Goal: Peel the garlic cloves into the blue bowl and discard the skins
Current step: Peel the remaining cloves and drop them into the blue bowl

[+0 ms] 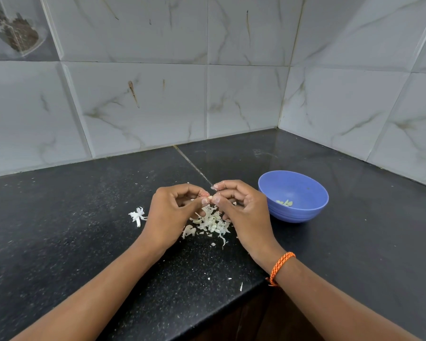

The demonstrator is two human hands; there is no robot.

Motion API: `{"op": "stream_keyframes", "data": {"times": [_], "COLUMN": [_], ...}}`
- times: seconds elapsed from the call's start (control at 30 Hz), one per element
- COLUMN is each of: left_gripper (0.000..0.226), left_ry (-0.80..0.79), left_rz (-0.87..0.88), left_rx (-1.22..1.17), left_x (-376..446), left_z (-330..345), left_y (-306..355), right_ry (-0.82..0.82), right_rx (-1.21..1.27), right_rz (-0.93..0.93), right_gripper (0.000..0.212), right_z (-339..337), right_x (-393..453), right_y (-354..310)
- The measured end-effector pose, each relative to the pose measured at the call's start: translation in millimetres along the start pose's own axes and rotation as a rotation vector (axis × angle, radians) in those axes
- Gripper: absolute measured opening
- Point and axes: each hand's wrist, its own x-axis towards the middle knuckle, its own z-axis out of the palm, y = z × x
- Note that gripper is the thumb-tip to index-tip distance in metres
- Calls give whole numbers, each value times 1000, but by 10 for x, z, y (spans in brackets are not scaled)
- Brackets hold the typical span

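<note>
Your left hand and right hand meet above the black counter, fingers curled. Between their thumbs and fingertips you pinch one small pale clove, both hands gripping it at once. Directly beneath lies a heap of skins, with a few flakes scattered toward the counter's front edge. A white papery husk sits apart, just left of your left hand. The blue bowl stands near your right hand, on its right, holding a few peeled cloves at the bottom. An orange band circles your right wrist.
</note>
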Motion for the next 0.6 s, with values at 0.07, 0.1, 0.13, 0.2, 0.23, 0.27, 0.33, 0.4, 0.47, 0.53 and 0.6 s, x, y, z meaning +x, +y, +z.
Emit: {"op": "stream_keyframes", "data": {"times": [0.07, 0.1, 0.13, 0.2, 0.23, 0.27, 0.33, 0.4, 0.47, 0.53, 0.6], "left_gripper": [2, 2, 3, 6, 7, 8, 9, 10, 10, 11, 11], "left_ry": [5, 12, 21, 38, 43, 46, 40, 34, 32, 27, 22], "left_rz": [3, 8, 14, 31, 40, 44, 43, 41, 42, 51, 57], "left_rx": [-2, 5, 17, 57, 75, 86, 100, 128, 155, 168, 177], "left_x": [-3, -3, -3, -5, -4, -4, -5, -8, -10, -12, -13], "left_z": [4, 3, 1, -7, -10, -10, -6, -1, 1, 1, 1], "left_y": [-1, -5, -5, -1, 2, 3, -4, -27, -43, -48, -49], "right_ry": [-14, -7, 6, 33, 42, 47, 67, 105, 116, 109, 70], "right_rx": [49, 54, 34, -70, -131, -187, -283, -328, -305, -306, -312], "right_rz": [15, 19, 17, -20, -47, -77, -129, -136, -90, -70, -109], "right_gripper": [18, 18, 20, 19, 16, 12, 9, 11, 18, 23, 17], "right_z": [-8, -14, -20, -30, -37, -40, -29, -7, 14, 19, 22], "right_x": [4, 5, 5, 8, 12, 22, 37, 38, 24, 19, 32], "right_y": [-3, -3, 2, 31, 48, 68, 81, 60, 41, 42, 49]}}
